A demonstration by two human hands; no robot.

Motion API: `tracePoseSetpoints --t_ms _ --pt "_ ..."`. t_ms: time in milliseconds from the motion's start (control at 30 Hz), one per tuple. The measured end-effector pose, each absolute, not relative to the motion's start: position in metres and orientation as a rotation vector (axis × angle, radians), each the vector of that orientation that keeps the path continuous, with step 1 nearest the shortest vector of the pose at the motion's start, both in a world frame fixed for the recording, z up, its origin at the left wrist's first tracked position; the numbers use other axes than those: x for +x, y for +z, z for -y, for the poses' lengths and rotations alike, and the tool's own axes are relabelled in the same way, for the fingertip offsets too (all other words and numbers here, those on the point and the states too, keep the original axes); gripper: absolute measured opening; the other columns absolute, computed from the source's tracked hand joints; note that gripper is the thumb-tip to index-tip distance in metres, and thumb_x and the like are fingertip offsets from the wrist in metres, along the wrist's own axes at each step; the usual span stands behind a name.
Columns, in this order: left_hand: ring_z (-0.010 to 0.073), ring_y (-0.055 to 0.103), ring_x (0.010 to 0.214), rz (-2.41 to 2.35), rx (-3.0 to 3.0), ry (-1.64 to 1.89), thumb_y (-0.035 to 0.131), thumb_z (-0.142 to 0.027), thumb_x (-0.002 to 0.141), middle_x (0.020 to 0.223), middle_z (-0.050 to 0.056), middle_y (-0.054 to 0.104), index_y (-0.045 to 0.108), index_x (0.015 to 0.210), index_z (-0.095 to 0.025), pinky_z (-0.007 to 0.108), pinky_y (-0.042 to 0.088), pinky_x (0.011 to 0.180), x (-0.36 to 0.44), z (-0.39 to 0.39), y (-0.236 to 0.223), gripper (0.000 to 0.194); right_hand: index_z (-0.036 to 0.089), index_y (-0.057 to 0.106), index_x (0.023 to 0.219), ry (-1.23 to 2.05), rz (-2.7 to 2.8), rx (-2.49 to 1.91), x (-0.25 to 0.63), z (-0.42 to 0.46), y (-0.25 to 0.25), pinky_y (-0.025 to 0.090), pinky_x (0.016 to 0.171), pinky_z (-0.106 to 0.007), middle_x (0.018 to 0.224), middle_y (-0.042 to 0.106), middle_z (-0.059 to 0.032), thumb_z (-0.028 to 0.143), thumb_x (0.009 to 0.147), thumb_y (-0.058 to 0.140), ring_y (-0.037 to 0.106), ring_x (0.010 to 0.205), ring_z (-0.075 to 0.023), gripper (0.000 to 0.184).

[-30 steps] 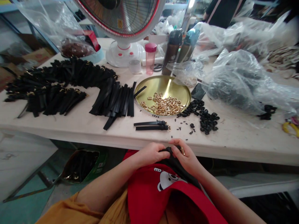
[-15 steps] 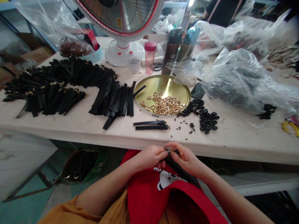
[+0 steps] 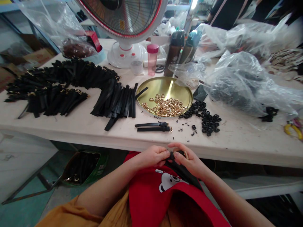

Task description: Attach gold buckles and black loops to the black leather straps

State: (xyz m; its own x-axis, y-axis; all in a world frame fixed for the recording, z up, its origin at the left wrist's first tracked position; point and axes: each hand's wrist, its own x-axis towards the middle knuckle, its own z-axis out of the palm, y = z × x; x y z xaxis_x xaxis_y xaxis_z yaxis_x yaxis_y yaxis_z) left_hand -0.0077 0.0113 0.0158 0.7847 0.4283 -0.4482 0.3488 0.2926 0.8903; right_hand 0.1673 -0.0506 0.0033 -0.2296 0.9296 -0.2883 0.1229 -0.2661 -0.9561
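Just below the table's front edge, over my lap, my left hand (image 3: 156, 156) and my right hand (image 3: 188, 159) meet, fingertips almost touching. Both are closed on a black strap (image 3: 170, 155), mostly covered by the fingers. A gold buckle (image 3: 186, 154) shows between the fingers of my right hand. On the table ahead lie two black straps with gold buckles (image 3: 153, 127), side by side. Behind them a round gold tray (image 3: 163, 82) holds a heap of small gold buckles (image 3: 169, 106). Black loops (image 3: 210, 123) are piled to its right.
Black strips (image 3: 120, 101) and bundles of buckled straps (image 3: 56, 101) cover the table's left side. A fan (image 3: 125, 50), a pink bottle (image 3: 152, 60) and dark bottles (image 3: 174, 55) stand behind. Plastic bags (image 3: 243, 82) and yellow-handled pliers (image 3: 293, 129) lie right. A bin (image 3: 100, 165) stands below.
My fingers have shifted slightly around the black strap, and the gold buckle in my right hand has turned a little. The things on the table lie as before.
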Motion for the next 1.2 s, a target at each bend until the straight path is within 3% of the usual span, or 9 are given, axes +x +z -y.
tracePoseSetpoints --t_ms 133,300,433,600,767,900,967,1067,1200 --pt "0.0066 0.041 0.044 -0.765 1.373 -0.045 0.041 -0.047 0.081 0.058 -0.003 0.050 0.050 0.079 -0.014 0.018 0.028 0.039 -0.011 -0.016 0.023 0.035 0.018 0.045 0.112 1.408 1.267 -1.449 0.158 0.048 -0.001 0.032 0.044 -0.020 0.058 0.044 0.0051 0.039 0.086 0.040 0.041 0.050 -0.0096 0.034" --pt "0.0073 0.045 0.046 -0.766 1.398 -0.024 0.041 -0.039 0.081 0.058 -0.002 0.051 0.050 0.073 -0.014 0.019 0.034 0.043 -0.007 -0.013 0.025 0.028 0.018 0.047 0.111 1.309 1.467 -1.436 0.157 0.046 0.000 0.035 0.047 -0.022 0.066 0.048 0.0022 0.035 0.085 0.041 0.043 0.053 -0.0102 0.031" --pt "0.0084 0.047 0.049 -0.769 1.483 0.006 0.041 -0.037 0.081 0.058 -0.002 0.052 0.054 0.074 -0.013 0.020 0.036 0.048 -0.004 -0.014 0.024 0.028 0.018 0.044 0.116 1.301 1.475 -1.452 0.164 0.046 0.000 0.036 0.048 -0.022 0.060 0.045 0.0035 0.035 0.088 0.036 0.044 0.052 -0.0112 0.034" --pt "0.0096 0.047 0.051 -0.833 1.700 -0.018 0.041 -0.038 0.081 0.058 -0.001 0.055 0.057 0.067 -0.014 0.020 0.033 0.049 -0.007 -0.022 0.032 0.032 0.019 0.044 0.114 1.006 1.599 -1.568 0.166 0.044 -0.004 0.037 0.051 -0.025 0.060 0.045 0.0032 0.032 0.089 0.032 0.045 0.053 -0.0129 0.031" --pt "0.0104 0.051 0.051 -0.791 1.767 -0.023 0.034 -0.032 0.084 0.067 0.001 0.061 0.059 0.085 -0.014 0.021 0.036 0.050 -0.003 -0.031 0.030 0.031 0.019 0.045 0.110 0.998 1.668 -1.499 0.155 0.029 -0.010 0.040 0.055 -0.025 0.063 0.051 0.0016 0.031 0.090 0.029 0.049 0.056 -0.0140 0.028" --pt "0.0152 0.056 0.067 -0.967 2.111 0.114 0.041 -0.037 0.083 0.076 0.004 0.064 0.060 0.083 -0.016 0.024 0.038 0.058 -0.001 -0.061 0.028 0.029 0.018 0.047 0.104 0.846 1.692 -1.592 0.156 -0.005 -0.008 0.040 0.052 -0.026 0.058 0.051 0.0019 0.035 0.090 0.029 0.051 0.053 -0.0153 0.028" --pt "0.0186 0.056 0.077 -1.108 2.300 0.238 0.043 -0.042 0.083 0.083 0.005 0.063 0.061 0.085 -0.018 0.027 0.039 0.065 0.001 -0.078 0.024 0.030 0.019 0.052 0.094 0.622 1.744 -1.671 0.162 -0.025 -0.009 0.042 0.059 -0.030 0.066 0.057 -0.0025 0.037 0.089 0.032 0.055 0.063 -0.0186 0.027" --pt "0.0195 0.055 0.082 -1.270 2.489 0.306 0.036 -0.035 0.088 0.086 0.008 0.061 0.061 0.089 -0.018 0.030 0.039 0.073 0.002 -0.094 0.010 0.031 0.017 0.056 0.087 0.298 1.853 -1.689 0.169 -0.049 -0.021 0.043 0.071 -0.038 0.083 0.061 -0.0096 0.037 0.087 0.036 0.056 0.079 -0.0246 0.028" --pt "0.0184 0.053 0.085 -1.338 2.603 0.314 0.037 -0.033 0.088 0.085 0.007 0.059 0.062 0.084 -0.018 0.030 0.039 0.074 -0.007 -0.107 -0.006 0.030 0.015 0.052 0.108 0.110 1.919 -1.629 0.173 -0.053 -0.052 0.042 0.085 -0.043 0.105 0.060 -0.0137 0.037 0.085 0.036 0.054 0.098 -0.0267 0.035"
